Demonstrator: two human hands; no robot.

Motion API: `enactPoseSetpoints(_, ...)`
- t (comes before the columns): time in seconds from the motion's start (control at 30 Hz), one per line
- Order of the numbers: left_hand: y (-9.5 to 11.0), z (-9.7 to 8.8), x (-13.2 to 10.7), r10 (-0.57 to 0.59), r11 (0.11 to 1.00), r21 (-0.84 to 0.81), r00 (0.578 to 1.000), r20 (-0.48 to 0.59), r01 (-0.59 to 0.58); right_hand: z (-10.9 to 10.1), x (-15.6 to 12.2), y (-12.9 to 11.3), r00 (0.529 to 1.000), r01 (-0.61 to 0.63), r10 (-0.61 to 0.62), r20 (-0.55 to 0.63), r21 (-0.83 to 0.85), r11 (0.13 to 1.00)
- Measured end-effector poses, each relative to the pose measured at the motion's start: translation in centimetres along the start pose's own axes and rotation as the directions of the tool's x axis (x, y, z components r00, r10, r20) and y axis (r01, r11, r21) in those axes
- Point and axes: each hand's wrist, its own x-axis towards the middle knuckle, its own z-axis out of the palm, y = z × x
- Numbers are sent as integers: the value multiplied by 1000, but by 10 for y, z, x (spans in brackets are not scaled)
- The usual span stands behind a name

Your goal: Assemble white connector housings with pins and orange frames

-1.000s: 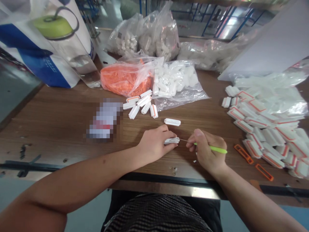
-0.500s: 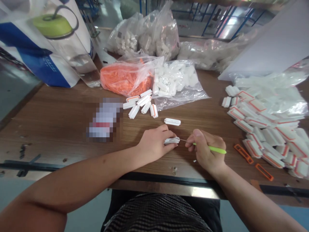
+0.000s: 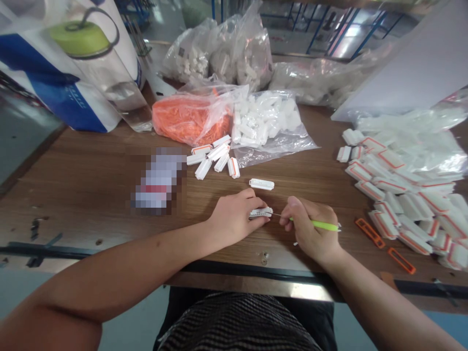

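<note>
My left hand [image 3: 234, 217] pinches a small white plastic connector housing [image 3: 260, 213] with rows of dark holes, low over the wooden table. In my right hand [image 3: 310, 224] is a pick tool with a lime-green handle [image 3: 325, 225]. Its thin metal needle [image 3: 277, 214] reaches the right end of the housing; whether the tip is inside a hole I cannot tell. A similar white housing [image 3: 262, 184] lies just beyond my left fingers. Close to my right wrist rests a tiny white bit [image 3: 296, 243].
A heap of white housings with orange seals [image 3: 409, 195] lies right, near two orange frames [image 3: 370, 233]. Behind are a bag of orange parts [image 3: 190, 119], a bag of white parts [image 3: 263, 117] and several loose housings [image 3: 219, 158]. A bottle [image 3: 120, 92] stands left, near a blurred-out object [image 3: 157, 180].
My right hand has shifted slightly left, bringing the needle closer into the housing's end. My left hand and the housing stay nearly where they were.
</note>
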Motion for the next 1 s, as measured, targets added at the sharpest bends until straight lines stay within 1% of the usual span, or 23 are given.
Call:
enactPoseSetpoints(0.2,-1,1,0,7,1000,-7,1000,-11,-8,0,1,-5,999,10,-10,-40,11,1000)
enactPoseSetpoints(0.37,-1,1,-1,11,1000,-3,1000,-8,-11,-1,2,-3,1000,4,-4,-8,-7,1000)
enactPoseSetpoints(0.53,0,0,0,11,1000,-6,1000,-14,-11,0,1,-2,1000,7,-7,-30,4,1000)
enactPoseSetpoints(0.73,-1,0,0,9,1000,-2,1000,-10,-9,3,1,-2,1000,15,-14,-22,11,1000)
enactPoseSetpoints(0.9,-2,1,1,7,1000,-12,1000,-24,-7,2,2,0,1000,12,-11,-29,56,998)
enactPoseSetpoints(1.0,-2,1,1,5,1000,-6,1000,-27,-5,2,2,-1,1000,6,-6,1,61,998)
